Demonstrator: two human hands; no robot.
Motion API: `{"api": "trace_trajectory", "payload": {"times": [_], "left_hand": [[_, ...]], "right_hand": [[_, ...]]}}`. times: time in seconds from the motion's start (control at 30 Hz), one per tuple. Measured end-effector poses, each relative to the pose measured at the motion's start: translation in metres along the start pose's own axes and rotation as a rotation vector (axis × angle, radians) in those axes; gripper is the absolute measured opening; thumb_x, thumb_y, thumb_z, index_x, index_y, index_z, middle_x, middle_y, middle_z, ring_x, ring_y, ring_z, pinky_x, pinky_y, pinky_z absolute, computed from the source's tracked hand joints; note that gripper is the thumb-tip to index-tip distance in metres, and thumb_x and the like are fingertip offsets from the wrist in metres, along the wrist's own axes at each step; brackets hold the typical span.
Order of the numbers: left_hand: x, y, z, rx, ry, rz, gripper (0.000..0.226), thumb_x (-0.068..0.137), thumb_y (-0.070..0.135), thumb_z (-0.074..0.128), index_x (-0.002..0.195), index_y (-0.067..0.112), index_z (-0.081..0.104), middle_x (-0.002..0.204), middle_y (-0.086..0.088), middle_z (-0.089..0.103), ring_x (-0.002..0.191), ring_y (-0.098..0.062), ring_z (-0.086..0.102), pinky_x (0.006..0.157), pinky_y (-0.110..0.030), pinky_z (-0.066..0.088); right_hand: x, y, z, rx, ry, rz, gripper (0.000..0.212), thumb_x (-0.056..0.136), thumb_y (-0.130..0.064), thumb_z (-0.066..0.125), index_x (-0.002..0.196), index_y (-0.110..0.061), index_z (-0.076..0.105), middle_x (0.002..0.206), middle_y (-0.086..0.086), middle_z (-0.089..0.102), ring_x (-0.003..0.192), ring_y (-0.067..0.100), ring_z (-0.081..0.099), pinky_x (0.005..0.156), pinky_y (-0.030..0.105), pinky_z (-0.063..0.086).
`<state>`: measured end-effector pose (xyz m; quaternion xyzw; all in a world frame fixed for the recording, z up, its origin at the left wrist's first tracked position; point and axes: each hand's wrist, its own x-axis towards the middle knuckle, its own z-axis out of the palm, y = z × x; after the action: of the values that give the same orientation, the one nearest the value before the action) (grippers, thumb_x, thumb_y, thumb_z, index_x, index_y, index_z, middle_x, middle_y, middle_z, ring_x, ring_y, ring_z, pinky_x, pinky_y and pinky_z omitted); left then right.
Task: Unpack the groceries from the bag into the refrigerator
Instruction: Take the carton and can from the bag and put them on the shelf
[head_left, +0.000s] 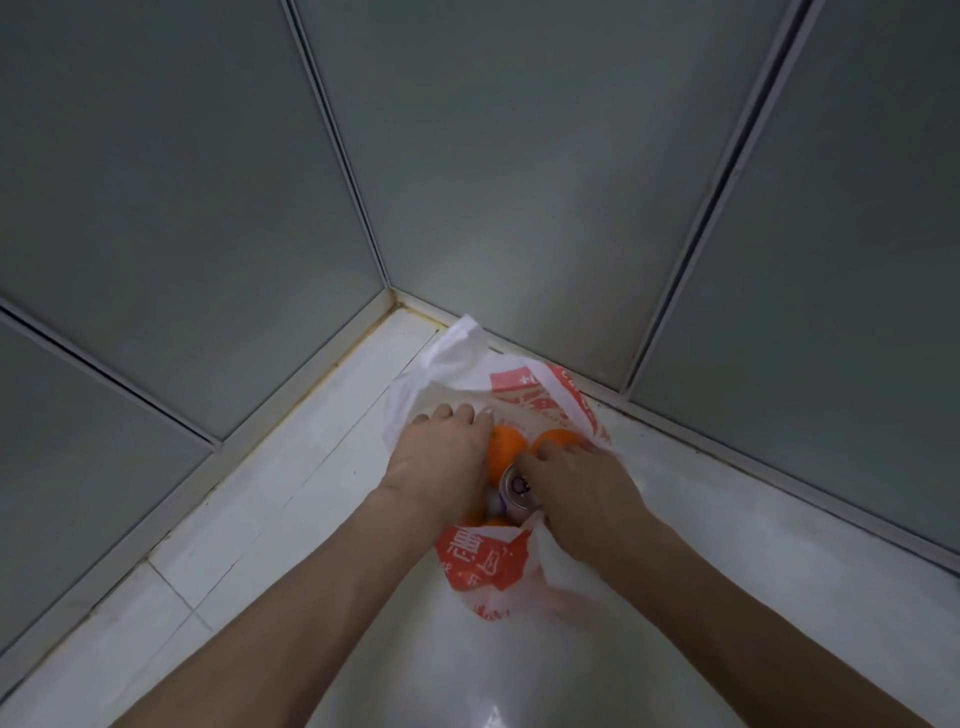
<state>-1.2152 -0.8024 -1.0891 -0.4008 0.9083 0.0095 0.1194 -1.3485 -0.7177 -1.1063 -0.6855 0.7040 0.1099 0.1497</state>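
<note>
Nothing unpacked yet, judging by the full bag (483, 561) on the white surface (291, 519) in the far corner; left hand (441, 457) spread over an orange (506, 447); right hand (576, 483) curled by the can (514, 491), grip uncertain; refrigerator unseen.

Both hands (519, 467) in bag (483, 566) — oranges (506, 447)

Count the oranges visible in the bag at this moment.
3. One orange lies by the left hand, one beyond the right hand, one at the bag mouth's near edge. More may be hidden.
</note>
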Motion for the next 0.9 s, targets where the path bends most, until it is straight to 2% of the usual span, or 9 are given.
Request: {"api": "trace_trajectory", "payload": {"times": [0.17, 0.3, 0.43, 0.57, 0.7, 0.83, 0.9], "left_hand": [[0.001, 0.000, 0.001, -0.063, 0.055, -0.012, 0.042, 0.100, 0.033, 0.056, 0.140, 0.025, 0.045, 0.133, -0.001, 0.057, 0.117, -0.023, 0.055, 0.100, -0.035, 0.049], [-0.002, -0.003, -0.001, -0.066, 0.066, -0.015, 0.044, 0.100, 0.036, 0.056, 0.141, 0.026, 0.044, 0.133, 0.000, 0.056, 0.118, -0.023, 0.055, 0.101, -0.035, 0.047], [-0.007, -0.008, -0.001, -0.032, 0.058, -0.034, 0.037, 0.101, 0.035, 0.055, 0.135, 0.026, 0.046, 0.128, 0.000, 0.059, 0.114, -0.022, 0.056, 0.097, -0.035, 0.048], [-0.012, -0.015, -0.006, 0.044, -0.052, -0.017, 0.044, 0.097, 0.029, 0.063, 0.137, 0.023, 0.046, 0.128, -0.002, 0.058, 0.116, -0.024, 0.056, 0.100, -0.036, 0.046], [-0.010, 0.005, -0.006, 0.142, -0.173, 0.010, 0.033, 0.100, 0.023, 0.052, 0.133, 0.015, 0.053, 0.131, -0.009, 0.059, 0.120, -0.029, 0.056, 0.102, -0.036, 0.043], [0.001, 0.021, -0.001, -0.084, -0.177, -0.020, 0.039, 0.098, 0.034, 0.059, 0.132, 0.017, 0.051, 0.132, -0.006, 0.054, 0.121, -0.027, 0.053, 0.092, -0.037, 0.047], [0.007, 0.020, 0.004, -0.197, -0.167, -0.057, 0.047, 0.095, 0.038, 0.062, 0.136, 0.018, 0.049, 0.133, -0.005, 0.054, 0.119, -0.027, 0.054, 0.092, -0.038, 0.049]], "right_hand": [[0.011, -0.003, 0.003, -0.005, -0.010, -0.028, 0.070, 0.099, -0.039, 0.062, 0.154, -0.022, 0.024, 0.149, 0.008, 0.048, 0.135, 0.032, 0.049, 0.114, 0.046, 0.039], [0.017, -0.004, 0.009, -0.035, -0.070, -0.027, 0.062, 0.098, -0.037, 0.063, 0.149, -0.018, 0.033, 0.147, 0.009, 0.049, 0.135, 0.031, 0.048, 0.112, 0.046, 0.042], [0.018, 0.000, 0.010, -0.009, -0.064, -0.048, 0.055, 0.101, -0.035, 0.060, 0.147, -0.019, 0.036, 0.144, 0.008, 0.052, 0.129, 0.030, 0.054, 0.108, 0.045, 0.046], [0.007, 0.002, 0.002, 0.116, -0.049, -0.052, 0.055, 0.100, -0.028, 0.061, 0.148, -0.023, 0.035, 0.142, 0.007, 0.050, 0.121, 0.026, 0.059, 0.098, 0.039, 0.053], [-0.009, 0.005, -0.024, 0.210, 0.007, -0.035, 0.065, 0.096, -0.047, 0.064, 0.151, -0.028, 0.035, 0.143, 0.001, 0.048, 0.123, 0.023, 0.057, 0.099, 0.037, 0.053], [-0.033, 0.018, -0.046, 0.322, 0.127, -0.003, 0.064, 0.091, -0.056, 0.064, 0.147, -0.036, 0.039, 0.144, -0.010, 0.048, 0.121, 0.016, 0.057, 0.094, 0.030, 0.053], [-0.041, 0.025, -0.050, 0.359, 0.179, 0.015, 0.064, 0.090, -0.057, 0.066, 0.145, -0.037, 0.040, 0.145, -0.013, 0.047, 0.119, 0.014, 0.058, 0.094, 0.028, 0.054]]}}
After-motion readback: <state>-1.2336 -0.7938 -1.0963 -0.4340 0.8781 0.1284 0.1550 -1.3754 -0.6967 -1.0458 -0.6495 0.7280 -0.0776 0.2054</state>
